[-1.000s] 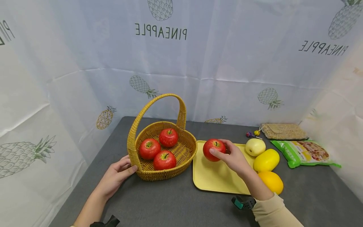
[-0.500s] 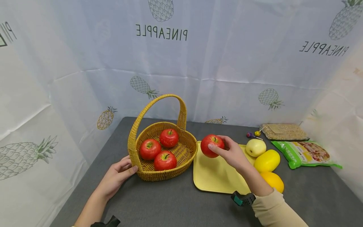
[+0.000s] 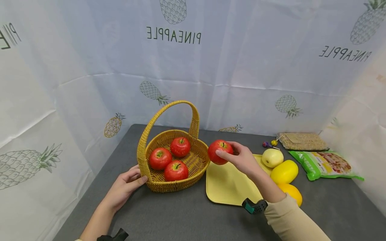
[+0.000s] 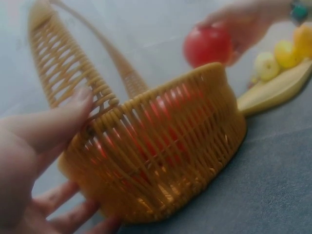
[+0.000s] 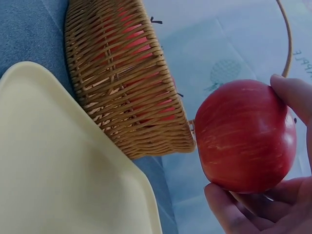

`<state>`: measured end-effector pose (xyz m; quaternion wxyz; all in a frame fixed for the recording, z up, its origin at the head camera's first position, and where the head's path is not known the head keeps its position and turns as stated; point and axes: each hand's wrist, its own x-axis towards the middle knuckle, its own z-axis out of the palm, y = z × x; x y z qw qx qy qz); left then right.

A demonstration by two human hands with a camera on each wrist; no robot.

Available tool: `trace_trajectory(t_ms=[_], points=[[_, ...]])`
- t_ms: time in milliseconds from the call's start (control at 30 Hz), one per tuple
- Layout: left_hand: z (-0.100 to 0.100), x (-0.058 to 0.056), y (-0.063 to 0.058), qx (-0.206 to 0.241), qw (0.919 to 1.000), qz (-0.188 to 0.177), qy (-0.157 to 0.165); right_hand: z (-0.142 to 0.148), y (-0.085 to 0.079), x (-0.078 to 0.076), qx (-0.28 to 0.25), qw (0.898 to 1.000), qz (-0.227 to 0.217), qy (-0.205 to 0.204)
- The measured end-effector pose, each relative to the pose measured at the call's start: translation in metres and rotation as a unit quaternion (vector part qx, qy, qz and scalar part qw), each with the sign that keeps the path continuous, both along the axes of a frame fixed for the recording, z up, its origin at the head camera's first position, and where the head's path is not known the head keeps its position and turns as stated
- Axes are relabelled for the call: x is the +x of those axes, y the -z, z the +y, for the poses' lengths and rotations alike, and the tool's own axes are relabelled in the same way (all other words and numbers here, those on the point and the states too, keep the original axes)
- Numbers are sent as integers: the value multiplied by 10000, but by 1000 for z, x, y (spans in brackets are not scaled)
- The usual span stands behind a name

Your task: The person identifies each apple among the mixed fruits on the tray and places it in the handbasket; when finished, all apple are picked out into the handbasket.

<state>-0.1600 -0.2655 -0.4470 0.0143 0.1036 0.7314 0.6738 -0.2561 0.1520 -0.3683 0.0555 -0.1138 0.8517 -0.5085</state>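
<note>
A yellow wicker basket with a tall arched handle stands left of centre and contains three red apples. At the basket's left end, my left hand holds its side, thumb over the base of the handle and fingers along the outer wall. My right hand grips another red apple between thumb and fingers, raised just beyond the basket's right rim. In the right wrist view that apple hangs apart from the wicker, above the level of the yellow tray.
To the right of the tray lie a pale green apple, a yellow fruit and an orange-yellow fruit. Lollipops, a bag of grain and a green food packet lie behind. A pineapple-print curtain encloses the table.
My right hand has carried the red apple up and leftward, from over the tray to the basket's right rim. The left hand keeps its place on the basket.
</note>
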Motion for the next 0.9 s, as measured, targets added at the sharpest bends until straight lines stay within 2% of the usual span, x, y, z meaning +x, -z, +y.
trace_trajectory(t_ms=[267, 900], points=[[-2, -1, 1, 37, 10000, -15, 83, -12, -6, -4, -39, 9995, -46, -295], [1, 1, -2, 51, 10000, -21, 58, -41, -18, -19, 682, 9941, 7, -840]])
